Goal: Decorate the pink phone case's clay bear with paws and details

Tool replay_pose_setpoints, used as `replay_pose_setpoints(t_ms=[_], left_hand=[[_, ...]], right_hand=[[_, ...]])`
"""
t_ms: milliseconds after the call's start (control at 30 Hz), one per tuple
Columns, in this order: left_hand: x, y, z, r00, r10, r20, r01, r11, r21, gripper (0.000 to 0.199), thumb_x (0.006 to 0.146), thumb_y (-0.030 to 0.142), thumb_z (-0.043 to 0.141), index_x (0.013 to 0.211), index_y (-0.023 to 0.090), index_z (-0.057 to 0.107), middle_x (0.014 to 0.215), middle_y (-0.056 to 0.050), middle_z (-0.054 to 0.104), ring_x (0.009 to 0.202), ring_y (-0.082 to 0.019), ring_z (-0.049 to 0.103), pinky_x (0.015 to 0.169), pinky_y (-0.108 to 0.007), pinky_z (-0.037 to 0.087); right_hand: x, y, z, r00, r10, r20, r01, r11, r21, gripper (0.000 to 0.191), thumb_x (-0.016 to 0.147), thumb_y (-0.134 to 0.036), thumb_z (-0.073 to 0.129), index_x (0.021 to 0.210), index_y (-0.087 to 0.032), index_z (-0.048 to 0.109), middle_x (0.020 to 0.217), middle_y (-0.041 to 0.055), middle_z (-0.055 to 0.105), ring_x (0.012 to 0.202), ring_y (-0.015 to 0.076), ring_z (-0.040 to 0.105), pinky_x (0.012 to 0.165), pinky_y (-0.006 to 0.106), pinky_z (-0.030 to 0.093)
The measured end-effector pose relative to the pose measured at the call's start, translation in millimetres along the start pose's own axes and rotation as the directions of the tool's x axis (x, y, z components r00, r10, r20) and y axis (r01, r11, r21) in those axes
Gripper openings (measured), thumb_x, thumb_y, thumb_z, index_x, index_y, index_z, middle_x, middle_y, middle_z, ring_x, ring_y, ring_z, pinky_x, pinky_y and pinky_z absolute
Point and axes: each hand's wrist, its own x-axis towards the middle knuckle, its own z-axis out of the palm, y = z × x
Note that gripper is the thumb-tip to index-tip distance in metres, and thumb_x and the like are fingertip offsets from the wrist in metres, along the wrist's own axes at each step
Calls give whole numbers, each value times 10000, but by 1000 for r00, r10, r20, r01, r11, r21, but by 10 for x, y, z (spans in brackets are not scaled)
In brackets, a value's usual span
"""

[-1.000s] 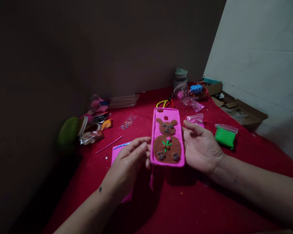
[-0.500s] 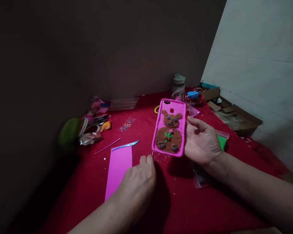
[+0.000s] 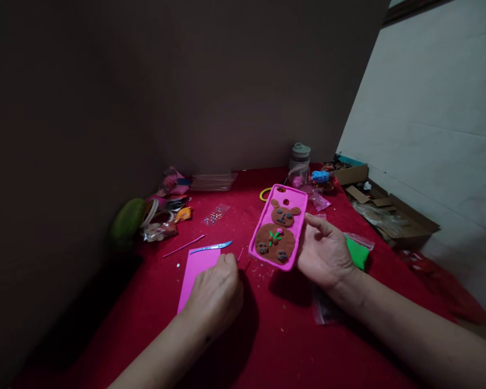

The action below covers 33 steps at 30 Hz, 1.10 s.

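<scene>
My right hand [image 3: 326, 251] holds up a pink phone case [image 3: 261, 227], its fingers behind the case and its thumb at the right edge. On the case is a brown clay bear [image 3: 283, 237] with grey eyes and paws and a pink flower with green leaves. Left of the case, my left hand [image 3: 218, 286] is closed on a thin pink stick [image 3: 240, 254], whose tip points up. A pink sheet [image 3: 192, 273] lies partly under that hand, with a blue knife-shaped tool [image 3: 211, 247] across its top. Another pink stick [image 3: 183, 246] rests to the left.
Clay packets [image 3: 160, 229] and a green round object [image 3: 127, 224] are at the left. A sheet of gems [image 3: 216, 215] lies mid-table. Behind stand a bottle [image 3: 299, 156] and blue clay [image 3: 319, 176]. A green clay bag [image 3: 357, 253] and cardboard boxes [image 3: 405, 216] are at the right.
My left hand has moved left, away from the case, with the thin stick now showing more. The case has tilted slightly and shifted a little left and down. The camera view has shifted slightly.
</scene>
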Motion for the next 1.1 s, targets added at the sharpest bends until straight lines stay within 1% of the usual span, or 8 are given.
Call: replay_pose_setpoints(t_ms=[100, 233, 367, 500, 600, 767, 900, 1100], left_hand=[[34, -104, -80, 997, -22, -75, 16, 997, -81, 97, 813, 151, 409, 876, 200, 463, 836, -98, 635, 760, -255, 635, 631, -333, 393], [41, -198, -149, 989, 1, -150, -31, 980, -198, 70, 818, 167, 398, 850, 224, 421, 773, -32, 603, 713, -193, 583, 639, -291, 382], [-5, -215, -171, 982, 28, -186, -78, 961, -264, 67, 826, 170, 370, 833, 228, 404, 736, -6, 566, 673, -166, 542, 627, -269, 382], [-18, -209, -142, 987, 84, -135, -117, 959, -257, 89, 821, 164, 398, 809, 219, 467, 721, -7, 586, 670, -165, 556, 620, -268, 386], [43, -273, -109, 991, 115, -70, -127, 971, -205, 92, 823, 197, 468, 834, 210, 558, 810, -38, 646, 730, -195, 606, 637, -290, 399], [266, -633, -200, 990, 40, -132, -51, 995, -86, 208, 891, 199, 435, 1029, 180, 589, 1068, -111, 613, 890, -237, 607, 746, -356, 427], [485, -879, -237, 992, 94, -85, -99, 994, -55, 162, 877, 287, 588, 958, 151, 622, 993, -66, 628, 951, -211, 586, 854, -388, 461], [646, -937, -134, 994, 100, -42, -102, 994, -49, 230, 904, 361, 587, 942, 138, 633, 953, -47, 651, 890, -183, 623, 811, -392, 519]], right_hand=[[-15, -1, 15, 1000, 3, 12, -3, 1000, 18, 434, 795, -256, 491, 1212, -198, 596, 971, 62, 734, 1054, 254, 633, 1062, 513, 374], [-26, 6, 21, 999, -4, 36, 5, 1000, -6, 435, 782, -257, 524, 1207, -211, 603, 1010, 58, 728, 1059, 252, 631, 1055, 500, 388], [-48, 3, 6, 1000, 19, 0, -19, 1000, 2, 440, 785, -235, 501, 1213, -197, 600, 991, 61, 732, 1067, 254, 631, 1066, 511, 376], [-73, -31, -53, 999, 19, -30, -20, 1000, -23, 456, 774, -244, 519, 1223, -211, 593, 1008, 57, 729, 1078, 258, 627, 1072, 526, 367], [-80, -56, -114, 999, 5, -46, -6, 999, -34, 449, 773, -255, 540, 1216, -221, 595, 1044, 56, 722, 1088, 262, 625, 1074, 536, 363], [-64, -59, -166, 999, -9, -46, 5, 997, -79, 420, 758, -245, 573, 1175, -250, 623, 1009, 36, 731, 1090, 265, 627, 1078, 540, 360], [-56, -40, -161, 997, -11, -71, 5, 996, -89, 400, 759, -231, 573, 1153, -259, 637, 970, 27, 737, 1073, 255, 636, 1084, 519, 369], [-102, -4, -148, 998, 14, -56, -17, 998, -58, 364, 775, -219, 553, 1127, -239, 645, 992, 26, 729, 1055, 238, 643, 1090, 486, 381]])
